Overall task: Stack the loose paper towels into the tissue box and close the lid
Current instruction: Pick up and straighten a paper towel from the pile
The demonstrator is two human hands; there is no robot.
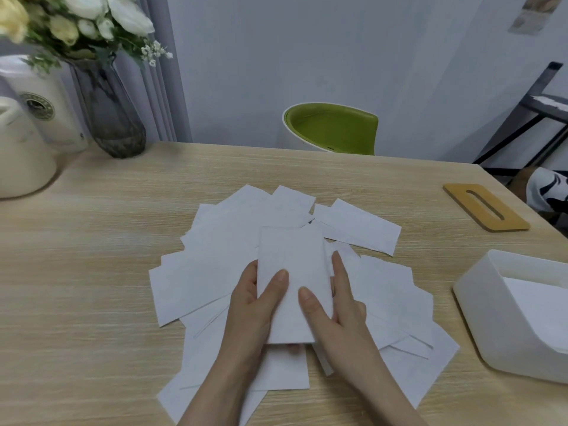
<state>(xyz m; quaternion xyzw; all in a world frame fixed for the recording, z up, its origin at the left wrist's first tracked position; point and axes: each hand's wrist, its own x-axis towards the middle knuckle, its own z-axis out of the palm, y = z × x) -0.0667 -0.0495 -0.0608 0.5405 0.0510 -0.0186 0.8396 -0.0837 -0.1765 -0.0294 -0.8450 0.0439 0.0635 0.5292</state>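
Observation:
Several loose white paper towels (196,272) lie fanned out over the middle of the wooden table (92,272). Both hands hold one folded towel (292,265) above the pile. My left hand (255,305) grips its left edge with the thumb on top. My right hand (335,305) grips its right edge, thumb on top, fingers along the side. The white tissue box (479,305) stands open at the right, with white paper inside. Its wooden slotted lid (485,207) lies flat on the table at the far right.
A dark glass vase (107,112) with white flowers, a white carton (46,109) and a cream jug (21,155) stand at the back left. A green chair (332,127) sits behind the table. A black rack (528,118) is at the right.

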